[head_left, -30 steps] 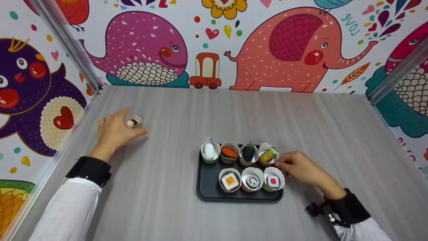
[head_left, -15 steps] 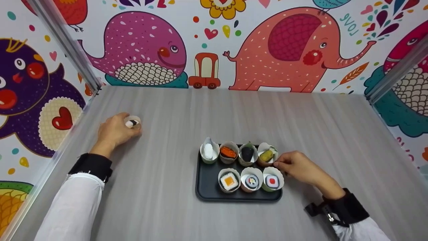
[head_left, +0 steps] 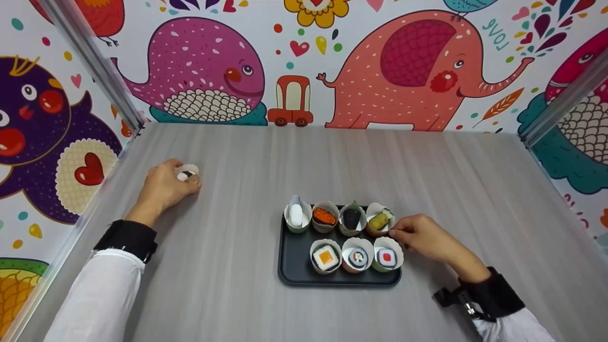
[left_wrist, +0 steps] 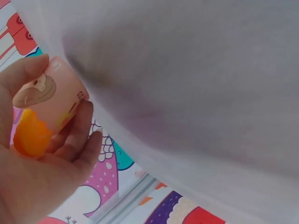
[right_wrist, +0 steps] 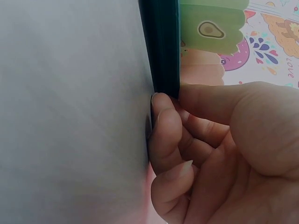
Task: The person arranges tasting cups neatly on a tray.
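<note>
At the table's left side my left hand (head_left: 166,185) grips a small paper cup (head_left: 192,169) between thumb and fingers. Inside is a white-and-black sushi piece (head_left: 186,175). The left wrist view shows the pink printed wall of this cup (left_wrist: 63,88). My right hand (head_left: 425,237) pinches the right edge of a black tray (head_left: 294,266); in the right wrist view the thumb and fingers close on the tray's rim (right_wrist: 163,56). Two rows of sushi cups stand on the tray, among them one with orange roe (head_left: 325,216) and one with a yellow piece (head_left: 379,221).
The light wood-grain table (head_left: 228,247) reaches back to a wall printed with cartoon animals (head_left: 209,61). Metal corner rails (head_left: 102,66) run up at left and right. On the tray, the front row leaves bare surface at its left end.
My left hand has closed its thumb and fingers round the paper cup, which stays in about the same spot. My right hand keeps its place at the tray edge.
</note>
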Tool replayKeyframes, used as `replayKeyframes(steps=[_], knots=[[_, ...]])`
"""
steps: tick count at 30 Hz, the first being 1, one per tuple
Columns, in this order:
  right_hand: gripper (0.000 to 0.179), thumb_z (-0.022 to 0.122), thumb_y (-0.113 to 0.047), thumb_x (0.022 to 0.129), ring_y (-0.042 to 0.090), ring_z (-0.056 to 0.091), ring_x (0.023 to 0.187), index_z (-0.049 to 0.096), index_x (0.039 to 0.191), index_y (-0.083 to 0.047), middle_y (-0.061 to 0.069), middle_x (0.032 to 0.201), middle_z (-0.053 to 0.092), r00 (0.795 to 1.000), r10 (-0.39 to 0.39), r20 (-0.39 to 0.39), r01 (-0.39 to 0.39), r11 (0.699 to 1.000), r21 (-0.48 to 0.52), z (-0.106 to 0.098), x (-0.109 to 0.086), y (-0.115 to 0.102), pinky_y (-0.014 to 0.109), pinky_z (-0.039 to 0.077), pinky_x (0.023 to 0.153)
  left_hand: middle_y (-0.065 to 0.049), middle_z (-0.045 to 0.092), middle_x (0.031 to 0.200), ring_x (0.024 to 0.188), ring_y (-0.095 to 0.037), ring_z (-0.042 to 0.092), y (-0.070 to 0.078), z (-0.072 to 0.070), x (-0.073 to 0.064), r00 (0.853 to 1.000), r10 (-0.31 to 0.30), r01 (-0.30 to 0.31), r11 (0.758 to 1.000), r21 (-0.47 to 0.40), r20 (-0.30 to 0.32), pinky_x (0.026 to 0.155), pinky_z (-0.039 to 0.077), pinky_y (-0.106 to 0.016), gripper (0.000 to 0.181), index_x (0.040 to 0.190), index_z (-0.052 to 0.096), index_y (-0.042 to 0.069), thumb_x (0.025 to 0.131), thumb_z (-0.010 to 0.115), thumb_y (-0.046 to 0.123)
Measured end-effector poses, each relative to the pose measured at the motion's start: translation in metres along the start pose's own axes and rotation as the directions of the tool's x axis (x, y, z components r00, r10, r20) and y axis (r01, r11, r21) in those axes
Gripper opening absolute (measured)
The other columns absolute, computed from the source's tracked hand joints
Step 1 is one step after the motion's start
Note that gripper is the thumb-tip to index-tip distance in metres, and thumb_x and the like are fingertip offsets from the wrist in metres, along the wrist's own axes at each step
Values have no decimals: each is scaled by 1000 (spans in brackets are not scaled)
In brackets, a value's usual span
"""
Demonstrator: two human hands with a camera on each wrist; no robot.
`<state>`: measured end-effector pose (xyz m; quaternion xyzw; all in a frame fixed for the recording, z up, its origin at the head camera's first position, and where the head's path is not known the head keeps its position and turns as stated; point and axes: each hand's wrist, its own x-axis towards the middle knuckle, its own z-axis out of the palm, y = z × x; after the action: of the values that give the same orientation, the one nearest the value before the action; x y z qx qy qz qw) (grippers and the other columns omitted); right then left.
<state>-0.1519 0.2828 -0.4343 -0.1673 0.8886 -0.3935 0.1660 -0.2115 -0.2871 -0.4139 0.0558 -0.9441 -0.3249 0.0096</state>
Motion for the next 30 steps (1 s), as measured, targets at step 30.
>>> replayKeyframes(steps=[30], knots=[[22, 67, -13, 102, 9, 51, 55, 71, 82, -6, -2, 64, 57, 1000, -7, -2, 7, 1000, -27, 0, 2, 5, 23, 42, 52, -12, 73, 107, 95, -29, 66, 66, 25, -62, 941, 337, -337, 941, -33, -23, 82, 53, -45, 42, 118, 71, 3, 79, 82, 13]])
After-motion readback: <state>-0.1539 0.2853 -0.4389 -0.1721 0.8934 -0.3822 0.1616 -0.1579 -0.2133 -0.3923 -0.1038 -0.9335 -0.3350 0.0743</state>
